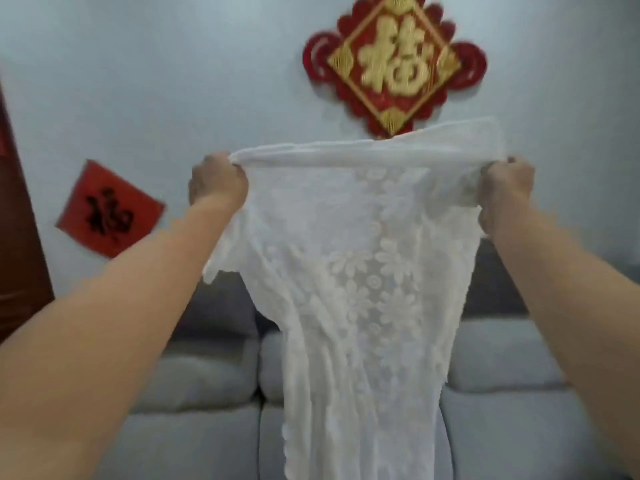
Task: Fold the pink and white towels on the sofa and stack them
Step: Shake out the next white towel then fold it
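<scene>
Both arms raised and stretched forward, head view. Left hand point(218, 183) grips one upper corner of the white towel point(360, 289), fingers curled round bunched cloth. Right hand point(505, 192) grips the opposite upper corner the same way, knuckles toward the camera. Top edge of the towel pulled fairly taut between the two hands, slightly rolled along its length.

The towel is thin, semi-sheer, with a raised flower pattern; it hangs down in loose vertical folds from the hands, narrowing toward the bottom of the frame. One scalloped flap droops just below the left hand. The towel is held up in the air in front of the grey sofa point(519, 410), its lower part running out of frame, so contact with the seat cannot be told.

Sofa back cushions show to either side of the cloth. On the pale wall point(173, 64) behind: a large red-and-gold diamond ornament point(394, 64) above the towel's top edge, and a smaller red paper square point(110, 209) with a black character, tilted, left of the left hand. A dark brown panel point(17, 237) at the far left edge. Picture somewhat blurred.
</scene>
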`<state>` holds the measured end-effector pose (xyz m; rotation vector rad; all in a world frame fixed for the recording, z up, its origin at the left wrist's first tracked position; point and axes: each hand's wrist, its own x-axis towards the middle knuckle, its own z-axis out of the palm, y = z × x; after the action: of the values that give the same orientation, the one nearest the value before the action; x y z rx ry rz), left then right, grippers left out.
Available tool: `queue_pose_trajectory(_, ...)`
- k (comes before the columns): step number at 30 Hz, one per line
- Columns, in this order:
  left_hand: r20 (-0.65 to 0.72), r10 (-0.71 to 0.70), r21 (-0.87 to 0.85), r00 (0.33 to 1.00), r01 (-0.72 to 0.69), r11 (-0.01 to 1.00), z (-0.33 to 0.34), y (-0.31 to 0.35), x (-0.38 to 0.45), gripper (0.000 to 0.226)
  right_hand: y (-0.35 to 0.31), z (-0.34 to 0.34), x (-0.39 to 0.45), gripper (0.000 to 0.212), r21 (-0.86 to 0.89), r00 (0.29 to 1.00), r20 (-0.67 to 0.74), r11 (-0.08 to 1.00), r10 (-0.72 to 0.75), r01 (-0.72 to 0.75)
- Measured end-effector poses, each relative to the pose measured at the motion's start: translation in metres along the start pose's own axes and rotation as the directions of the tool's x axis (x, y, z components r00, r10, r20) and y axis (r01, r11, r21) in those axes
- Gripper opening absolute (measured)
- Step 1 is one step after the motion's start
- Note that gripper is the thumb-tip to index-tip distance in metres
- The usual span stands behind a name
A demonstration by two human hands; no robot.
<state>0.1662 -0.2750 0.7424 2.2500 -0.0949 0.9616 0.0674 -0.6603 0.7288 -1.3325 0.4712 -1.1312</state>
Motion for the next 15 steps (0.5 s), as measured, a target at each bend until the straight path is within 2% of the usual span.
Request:
queue_pose_trajectory(3,0.041,0.029,-0.021,0.999,-0.028,0.999,-0.026,0.021,0.028,0.033,-0.031,0.002,-0.014,0.018,0.191,0.997,0.058,0.98,0.047,-0.057)
queue_pose_trajectory(5,0.093,0.144,0.046,0.985,-0.149,0.988,-0.038,0.027,0.034,0.035,-0.037,-0.003,-0.012,0.019,0.25,0.985,0.072,0.953,0.156,-0.169)
queue_pose_trajectory(7,0.234,0.248,0.091,0.94,-0.275,0.957,-0.05,0.033,0.029,0.039,-0.045,-0.015,-0.004,0.02,0.29,0.98,0.05,0.936,0.195,-0.201)
queue_pose_trajectory(8,0.381,0.234,0.054,0.895,-0.274,0.96,-0.056,0.037,0.022,0.045,-0.05,-0.021,0.001,0.026,0.308,0.982,0.022,0.934,0.186,-0.184)
queue_pose_trajectory(9,0.578,0.163,0.0,0.799,-0.2,0.98,-0.063,0.043,0.011,0.05,-0.052,-0.027,0.006,0.03,0.347,0.985,-0.011,0.925,0.171,-0.156)
queue_pose_trajectory(10,0.758,0.083,-0.015,0.647,-0.11,0.994,-0.07,0.048,0.0,0.054,-0.055,-0.034,0.009,0.027,0.385,0.991,-0.02,0.916,0.13,-0.112)
queue_pose_trajectory(11,0.879,0.035,-0.007,0.476,-0.059,0.998,-0.076,0.052,-0.011,0.053,-0.057,-0.039,0.009,0.024,0.419,0.997,-0.019,0.906,0.073,-0.058)
queue_pose_trajectory(12,0.942,0.021,-0.01,0.336,-0.034,0.999,-0.078,0.056,-0.018,0.049,-0.059,-0.044,0.008,0.022,0.444,1.0,-0.013,0.896,0.006,0.0)
queue_pose_trajectory(13,0.964,0.031,-0.03,0.265,-0.01,1.0,-0.078,0.059,-0.023,0.043,-0.059,-0.047,0.006,0.02,0.466,0.998,-0.023,0.882,-0.064,0.067)
queue_pose_trajectory(15,0.971,0.072,-0.092,0.228,0.078,0.993,-0.075,0.063,-0.035,0.031,-0.054,-0.049,0.006,0.014,0.493,0.992,-0.021,0.862,-0.126,0.12)
